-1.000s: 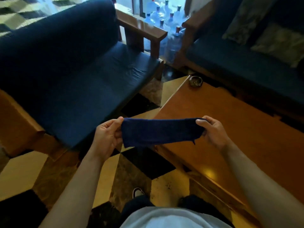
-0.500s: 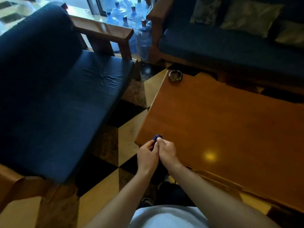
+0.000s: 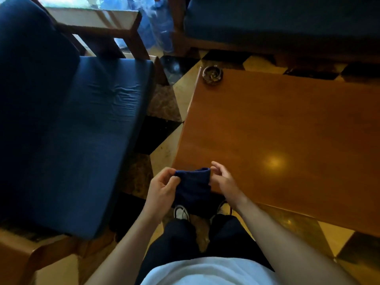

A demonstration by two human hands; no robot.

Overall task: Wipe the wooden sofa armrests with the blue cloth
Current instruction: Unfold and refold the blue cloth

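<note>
The blue cloth (image 3: 194,188) hangs folded between the two hands, low in the middle of the view, just by the near corner of the desk (image 3: 287,140). The left hand (image 3: 162,192) pinches the top left corner of the cloth with its thumb and fingers, so its grip is grasping the cloth. The right hand (image 3: 223,182) is at the top right edge of the cloth with curled fingers and holds that side, so its grip is grasping the cloth too. The rest of the cloth drops down in front of the person's legs, above two shoes (image 3: 182,212) on the floor (image 3: 164,103).

On the left stands a sofa chair (image 3: 82,130) with dark blue cushions. Its far wooden armrest (image 3: 96,17) is at the top, lit by a bright window. Its near wooden armrest (image 3: 18,256) is at the bottom left corner. The cloth touches neither armrest and is well apart from both.

A small round ashtray (image 3: 212,74) sits on the far left corner of the desk. Big blue water bottles (image 3: 158,31) stand on the floor behind the chair. Another sofa (image 3: 277,19) with blue cushions runs along the top right
</note>
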